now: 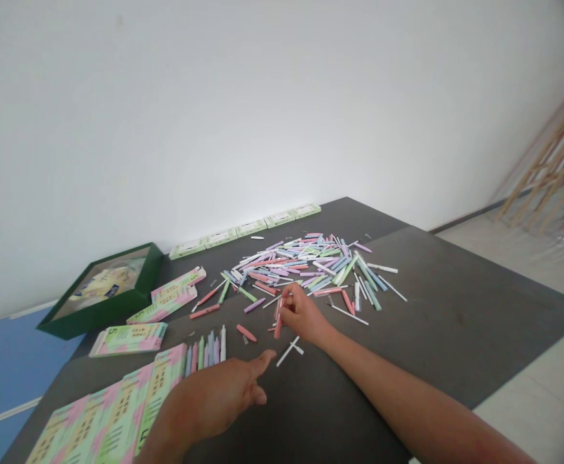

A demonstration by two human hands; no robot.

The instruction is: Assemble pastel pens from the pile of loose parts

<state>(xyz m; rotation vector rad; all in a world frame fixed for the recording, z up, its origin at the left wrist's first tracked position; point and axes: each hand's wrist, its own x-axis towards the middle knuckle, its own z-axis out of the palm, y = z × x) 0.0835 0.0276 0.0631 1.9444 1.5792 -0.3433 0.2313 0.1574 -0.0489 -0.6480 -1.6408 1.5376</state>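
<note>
My right hand (303, 314) pinches a red pen barrel (278, 325) upright in front of the pile. To its left, my left hand (226, 390) is held low over the table, index finger stretched out and apart from the others, with nothing in it. A white pen refill (285, 354) and a small white piece (298, 348) lie just right of its fingertips. A loose red pen part (246, 333) rests beyond the left hand. Several assembled pens (202, 353) in mixed colours stand in a row beside that hand, partly hidden by it. Behind my right hand spreads a pile of pastel pen parts (305, 261).
Green-and-pink pen boxes (117, 419) lie side by side at the front left, with more cartons (129, 338) behind them. A dark green box (98, 312) holding plastic bags stands at the left. Flat green packs (221, 238) line the wall. Wooden racks (552, 167) stand at the right.
</note>
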